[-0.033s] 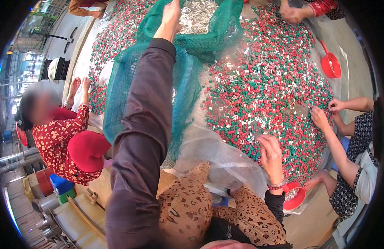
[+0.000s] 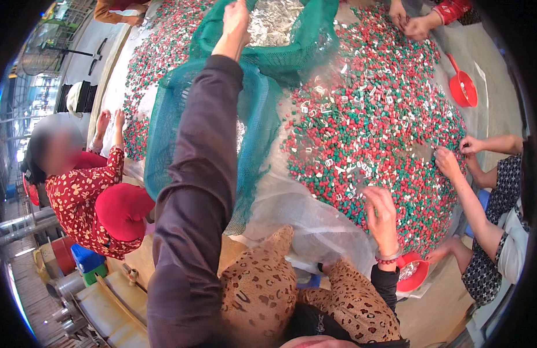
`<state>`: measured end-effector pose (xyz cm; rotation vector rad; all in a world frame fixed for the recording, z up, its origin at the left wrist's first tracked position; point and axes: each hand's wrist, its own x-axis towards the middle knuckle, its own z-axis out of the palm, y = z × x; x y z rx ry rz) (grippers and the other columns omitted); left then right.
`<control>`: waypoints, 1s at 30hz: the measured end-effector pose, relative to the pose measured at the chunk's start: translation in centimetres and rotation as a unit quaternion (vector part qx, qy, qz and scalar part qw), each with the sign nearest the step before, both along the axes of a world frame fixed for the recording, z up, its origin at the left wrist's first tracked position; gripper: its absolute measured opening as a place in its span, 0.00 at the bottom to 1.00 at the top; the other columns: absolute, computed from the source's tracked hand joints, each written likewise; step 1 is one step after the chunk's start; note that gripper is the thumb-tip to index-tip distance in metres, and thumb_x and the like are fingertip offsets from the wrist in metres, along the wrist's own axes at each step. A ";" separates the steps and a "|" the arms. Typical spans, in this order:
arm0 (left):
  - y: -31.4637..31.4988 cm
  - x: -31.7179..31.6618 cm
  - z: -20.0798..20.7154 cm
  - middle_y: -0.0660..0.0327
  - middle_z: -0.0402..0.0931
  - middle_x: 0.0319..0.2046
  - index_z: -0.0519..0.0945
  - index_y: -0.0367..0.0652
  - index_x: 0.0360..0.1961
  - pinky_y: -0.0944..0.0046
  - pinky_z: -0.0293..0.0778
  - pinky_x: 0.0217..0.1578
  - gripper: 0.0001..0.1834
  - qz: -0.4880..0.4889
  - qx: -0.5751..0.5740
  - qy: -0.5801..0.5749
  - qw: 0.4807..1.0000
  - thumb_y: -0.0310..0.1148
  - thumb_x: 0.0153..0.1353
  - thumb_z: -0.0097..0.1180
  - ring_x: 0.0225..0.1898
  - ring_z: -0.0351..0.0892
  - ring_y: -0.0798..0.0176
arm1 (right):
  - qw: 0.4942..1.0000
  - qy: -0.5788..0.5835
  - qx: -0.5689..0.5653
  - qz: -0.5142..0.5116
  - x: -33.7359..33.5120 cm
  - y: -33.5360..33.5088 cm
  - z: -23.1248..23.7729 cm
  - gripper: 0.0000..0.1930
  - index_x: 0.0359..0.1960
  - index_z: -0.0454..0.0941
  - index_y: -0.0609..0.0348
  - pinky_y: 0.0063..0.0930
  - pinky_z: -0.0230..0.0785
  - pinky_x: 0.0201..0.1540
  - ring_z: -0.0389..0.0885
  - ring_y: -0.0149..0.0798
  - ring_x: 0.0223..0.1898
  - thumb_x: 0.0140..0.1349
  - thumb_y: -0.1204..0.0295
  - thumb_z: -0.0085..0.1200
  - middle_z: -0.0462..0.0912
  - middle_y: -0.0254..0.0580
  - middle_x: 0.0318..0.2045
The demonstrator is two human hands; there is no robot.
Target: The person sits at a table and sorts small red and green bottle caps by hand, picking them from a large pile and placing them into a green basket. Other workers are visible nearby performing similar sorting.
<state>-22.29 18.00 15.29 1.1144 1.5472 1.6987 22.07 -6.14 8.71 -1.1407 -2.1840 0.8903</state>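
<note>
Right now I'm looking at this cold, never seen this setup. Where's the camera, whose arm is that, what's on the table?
There is no machine here, just a person working with bare hands. The single picture comes from a wide fisheye camera on that person's head, looking down, so straight edges bend near the rim.

The long dark-sleeved arm rising from the bottom is the wearer's own. Its left hand grips the edge of a green net with shiny silver bits inside. The wearer's right hand is not in view.

The table is heaped with small red, green and white pieces on a clear plastic sheet. Two red scoops are there too. All the other hands belong to co-workers sorting around the table.
</note>
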 end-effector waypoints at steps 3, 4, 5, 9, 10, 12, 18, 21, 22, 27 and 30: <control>-1.2 3.5 -4.2 0.62 0.77 0.38 0.77 0.38 0.49 0.69 0.70 0.38 0.19 -0.059 0.063 0.098 0.991 0.42 0.65 0.50 0.38 0.73 0.69 | 0.992 -0.074 0.010 -0.100 2.7 1.8 -1.8 0.13 0.50 0.77 0.63 0.39 0.68 0.54 0.77 0.50 0.49 0.64 0.79 0.48 0.80 0.51 0.46; -1.9 5.2 -5.8 0.65 0.77 0.35 0.78 0.40 0.47 0.71 0.70 0.33 0.17 -0.145 -0.074 0.102 0.981 0.40 0.65 0.51 0.32 0.73 0.72 | 0.990 -0.038 -0.006 -0.139 3.9 2.5 -2.5 0.14 0.51 0.76 0.63 0.35 0.68 0.53 0.78 0.48 0.49 0.65 0.77 0.47 0.81 0.51 0.46; -2.5 8.0 -8.1 0.66 0.78 0.32 0.79 0.40 0.45 0.73 0.69 0.29 0.16 -0.224 -0.148 0.220 0.938 0.41 0.64 0.52 0.28 0.74 0.73 | 0.982 -0.034 -0.009 -0.185 4.9 3.1 -3.3 0.15 0.53 0.75 0.63 0.33 0.68 0.53 0.79 0.45 0.48 0.66 0.76 0.47 0.80 0.50 0.47; -6.6 17.9 -15.3 0.59 0.83 0.33 0.81 0.45 0.42 0.62 0.76 0.40 0.11 -0.499 -0.078 0.366 0.781 0.35 0.59 0.59 0.37 0.83 0.63 | 0.936 -0.051 -0.068 -0.342 8.6 4.8 -4.4 0.17 0.56 0.74 0.57 0.26 0.73 0.42 0.82 0.31 0.39 0.66 0.76 0.50 0.83 0.44 0.41; -7.4 19.7 -16.5 0.59 0.83 0.33 0.82 0.44 0.39 0.59 0.76 0.39 0.10 -0.526 -0.064 0.406 0.744 0.33 0.56 0.59 0.36 0.83 0.58 | 0.940 -0.020 -0.061 -0.334 8.8 4.9 -4.5 0.17 0.57 0.74 0.56 0.25 0.73 0.40 0.81 0.29 0.36 0.66 0.76 0.51 0.83 0.43 0.38; -9.3 22.0 -18.7 0.56 0.81 0.29 0.80 0.42 0.33 0.55 0.76 0.36 0.07 -0.571 -0.111 0.477 0.659 0.30 0.52 0.62 0.34 0.82 0.52 | 0.940 0.051 -0.048 -0.332 8.5 4.7 -4.3 0.18 0.57 0.74 0.53 0.23 0.73 0.35 0.80 0.25 0.32 0.65 0.76 0.52 0.83 0.40 0.34; -14.3 23.2 -23.7 0.55 0.78 0.35 0.78 0.40 0.36 0.52 0.76 0.39 0.09 -0.508 -0.070 0.530 0.675 0.30 0.54 0.60 0.39 0.80 0.49 | 0.954 -0.055 -0.155 -0.250 6.9 4.8 -7.4 0.15 0.52 0.78 0.51 0.27 0.74 0.37 0.81 0.31 0.31 0.63 0.71 0.55 0.83 0.40 0.31; -16.1 23.8 -24.8 0.55 0.76 0.39 0.77 0.40 0.37 0.52 0.76 0.41 0.09 -0.489 -0.059 0.570 0.657 0.31 0.56 0.58 0.40 0.79 0.48 | 0.987 -0.142 -0.044 -0.053 5.7 6.2 -13.6 0.16 0.49 0.79 0.52 0.41 0.70 0.49 0.76 0.49 0.48 0.59 0.75 0.53 0.79 0.46 0.41; -16.2 24.1 -24.8 0.56 0.77 0.35 0.77 0.41 0.38 0.52 0.76 0.41 0.08 -0.483 -0.048 0.567 0.666 0.31 0.58 0.56 0.39 0.79 0.48 | 0.988 -0.150 0.032 -0.024 5.6 6.1 -15.4 0.17 0.48 0.79 0.53 0.42 0.70 0.49 0.73 0.51 0.49 0.56 0.76 0.53 0.75 0.48 0.43; -15.7 24.8 -22.8 0.58 0.79 0.34 0.74 0.42 0.43 0.60 0.77 0.36 0.08 -0.419 -0.237 0.279 0.831 0.31 0.63 0.53 0.34 0.80 0.56 | 0.976 -0.188 0.108 -0.026 4.4 7.5 -18.7 0.12 0.41 0.81 0.55 0.39 0.71 0.46 0.74 0.50 0.46 0.54 0.76 0.53 0.75 0.48 0.40; -16.0 24.3 -21.2 0.58 0.78 0.36 0.72 0.42 0.52 0.66 0.78 0.38 0.15 -0.420 -0.319 -0.078 0.846 0.36 0.68 0.50 0.37 0.79 0.68 | 0.992 -0.070 0.010 -0.105 3.6 7.5 -15.2 0.08 0.37 0.80 0.59 0.39 0.71 0.42 0.77 0.48 0.42 0.56 0.76 0.52 0.77 0.47 0.36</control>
